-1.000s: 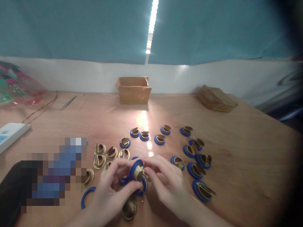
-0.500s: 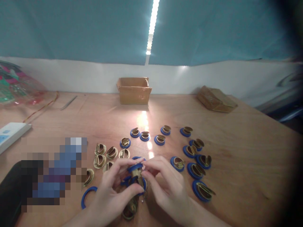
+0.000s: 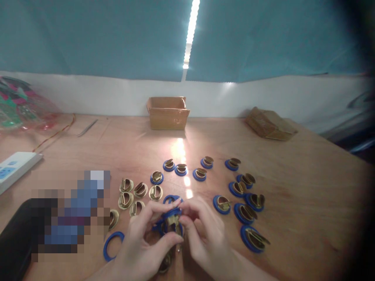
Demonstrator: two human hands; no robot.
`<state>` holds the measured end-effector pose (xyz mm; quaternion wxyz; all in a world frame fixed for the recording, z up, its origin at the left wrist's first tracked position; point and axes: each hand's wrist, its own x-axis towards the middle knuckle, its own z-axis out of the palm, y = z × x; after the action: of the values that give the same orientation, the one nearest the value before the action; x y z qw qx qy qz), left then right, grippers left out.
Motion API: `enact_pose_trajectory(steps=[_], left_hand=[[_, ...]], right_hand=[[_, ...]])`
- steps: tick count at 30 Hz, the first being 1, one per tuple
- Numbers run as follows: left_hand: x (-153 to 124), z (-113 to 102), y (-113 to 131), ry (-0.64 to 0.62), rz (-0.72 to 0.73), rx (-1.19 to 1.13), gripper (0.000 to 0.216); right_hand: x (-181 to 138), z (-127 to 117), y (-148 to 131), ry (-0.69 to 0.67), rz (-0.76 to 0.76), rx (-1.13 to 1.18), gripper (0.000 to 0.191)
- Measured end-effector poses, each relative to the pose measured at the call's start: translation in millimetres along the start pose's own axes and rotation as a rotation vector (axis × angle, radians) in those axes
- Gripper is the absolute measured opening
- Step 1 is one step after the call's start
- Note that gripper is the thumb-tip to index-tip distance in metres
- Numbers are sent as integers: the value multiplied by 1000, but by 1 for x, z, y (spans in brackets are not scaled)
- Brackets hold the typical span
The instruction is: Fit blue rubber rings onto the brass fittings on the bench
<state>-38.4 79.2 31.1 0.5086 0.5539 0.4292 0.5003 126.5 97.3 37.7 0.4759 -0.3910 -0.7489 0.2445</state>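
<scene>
Between my two hands is a round brass fitting with a hinged flap [image 3: 173, 219], with a blue ring [image 3: 172, 213] about its rim. My left hand [image 3: 146, 238] pinches it from the left, thumb below and fingers on top. From the right, my right hand [image 3: 202, 230] grips its edge with thumb and fingertips; the exact contact is partly hidden. Beneath and behind the hands lie more blue rings [image 3: 168, 198] and a dark brass fitting [image 3: 165, 263], partly covered. A loose blue ring [image 3: 106, 248] rests left of my left hand.
Several brass fittings without blue rings [image 3: 140, 189] sit at left centre. Others with blue rings [image 3: 246, 212] spread across the right and back. An open cardboard box [image 3: 168, 119] stands by the wall, a brown package [image 3: 269, 125] to its right. A white power strip [image 3: 17, 166] lies left.
Both hands keep hold of the brass fitting, with the fingers shifted slightly around its rim. The whole view has moved a little, so things appear slightly further right.
</scene>
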Motion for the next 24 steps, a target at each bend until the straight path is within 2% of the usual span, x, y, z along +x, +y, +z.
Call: enact_pose_trajectory(steps=[5,14,20,24], left_hand=[[-2,-2,-5,-16,16,141,41],[0,-5,-6,-32,39,174,43],[-1,-2,0,-51,134,212,50],[-7,0,0,-45,186,211,53]], right_hand=[[-5,2,6,-63,58,-36,26],[1,1,4,-72,64,-3,26],[-3,3,10,-186,122,36,21],[-5,3,8,-165,50,47,22]])
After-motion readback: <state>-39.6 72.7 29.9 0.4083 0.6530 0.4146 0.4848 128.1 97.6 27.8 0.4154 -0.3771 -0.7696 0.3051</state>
